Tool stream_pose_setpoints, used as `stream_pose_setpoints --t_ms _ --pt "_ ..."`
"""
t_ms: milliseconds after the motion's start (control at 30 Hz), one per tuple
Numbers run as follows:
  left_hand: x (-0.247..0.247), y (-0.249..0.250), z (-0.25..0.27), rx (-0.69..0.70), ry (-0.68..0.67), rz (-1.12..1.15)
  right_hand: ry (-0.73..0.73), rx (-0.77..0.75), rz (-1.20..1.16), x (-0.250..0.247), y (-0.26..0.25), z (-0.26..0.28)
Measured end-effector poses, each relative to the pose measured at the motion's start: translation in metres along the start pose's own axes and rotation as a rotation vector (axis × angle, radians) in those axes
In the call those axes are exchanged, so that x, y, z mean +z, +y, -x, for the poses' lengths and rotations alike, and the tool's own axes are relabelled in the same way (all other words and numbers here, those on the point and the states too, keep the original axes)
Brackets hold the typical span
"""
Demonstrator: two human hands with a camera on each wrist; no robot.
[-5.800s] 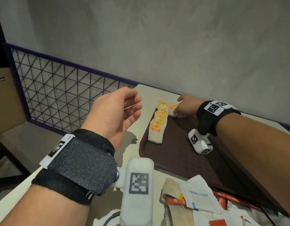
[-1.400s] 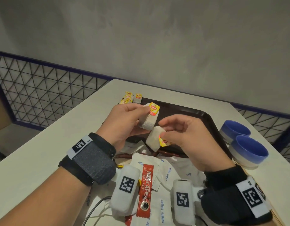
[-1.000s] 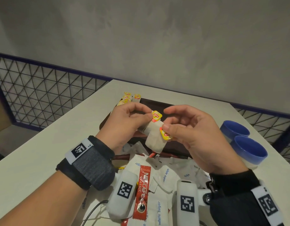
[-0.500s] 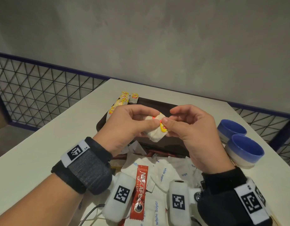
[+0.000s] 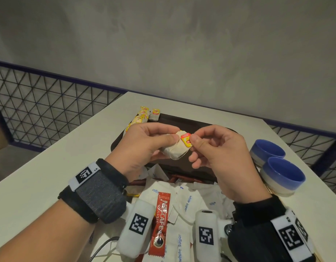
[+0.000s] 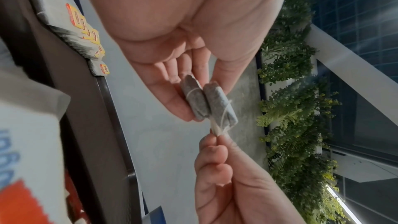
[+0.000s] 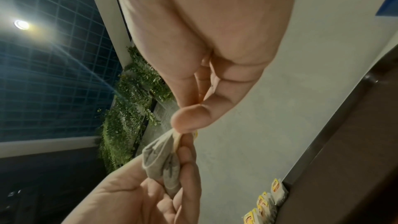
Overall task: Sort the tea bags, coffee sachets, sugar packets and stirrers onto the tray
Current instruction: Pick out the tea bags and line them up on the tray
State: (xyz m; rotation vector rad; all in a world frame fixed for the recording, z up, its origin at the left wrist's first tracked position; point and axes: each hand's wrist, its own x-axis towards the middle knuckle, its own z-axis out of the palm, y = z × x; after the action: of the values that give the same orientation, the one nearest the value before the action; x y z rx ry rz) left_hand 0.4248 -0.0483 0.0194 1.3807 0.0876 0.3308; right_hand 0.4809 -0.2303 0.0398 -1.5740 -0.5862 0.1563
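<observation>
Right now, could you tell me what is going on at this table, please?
A person is sorting drink supplies onto a brown tray. The left hand holds two tea bags together above the tray, while the right hand pinches a yellow tag at their top. A row of tea bags already lies along the tray's far left edge. Sugar packets and a coffee sachet lie unsorted nearby, beside two blue bowls.

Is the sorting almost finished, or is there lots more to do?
Lots more. A row of tea bags already sits at the tray's far corner. The left hand and right hand hold two more tea bags. Sugar packets and a coffee sachet still wait unsorted.
</observation>
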Motion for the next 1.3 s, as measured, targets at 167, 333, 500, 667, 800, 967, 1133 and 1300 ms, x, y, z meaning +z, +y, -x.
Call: stream_pose_setpoints --t_ms 167,333,500,667,800,967,1133,1300 --pt "-0.0015 -0.0020 -0.0017 -0.042 -0.002 0.054 0.013 -0.034 -0.018 -0.0001 0.0006 -0.0008" --pt "0.0015 -0.0026 -0.0007 -0.019 -0.026 0.046 0.028 -0.069 0.031 0.0011 0.0022 -0.0006" --pt "0.0017 -0.0035 -0.0010 -0.025 -0.054 0.025 0.038 -0.104 0.111 0.0014 0.0026 -0.0011" --pt "0.0016 -0.0029 -0.0012 -0.034 -0.062 0.029 0.037 -0.142 0.121 0.0009 0.0018 -0.0002" --pt "0.0004 -0.0035 -0.0011 -0.025 -0.052 0.012 0.022 -0.154 0.143 0.0015 0.0023 0.0007" --pt "0.0009 -0.0049 -0.0005 -0.012 -0.056 -0.021 0.021 -0.158 0.187 0.0019 0.0041 -0.0011" --pt "0.0026 -0.0045 0.0000 -0.001 -0.068 -0.025 0.048 -0.167 0.165 0.0007 0.0071 -0.0030" --pt "0.0039 -0.0035 0.0008 0.022 -0.075 -0.015 0.064 -0.200 0.188 0.0008 0.0059 -0.0019"
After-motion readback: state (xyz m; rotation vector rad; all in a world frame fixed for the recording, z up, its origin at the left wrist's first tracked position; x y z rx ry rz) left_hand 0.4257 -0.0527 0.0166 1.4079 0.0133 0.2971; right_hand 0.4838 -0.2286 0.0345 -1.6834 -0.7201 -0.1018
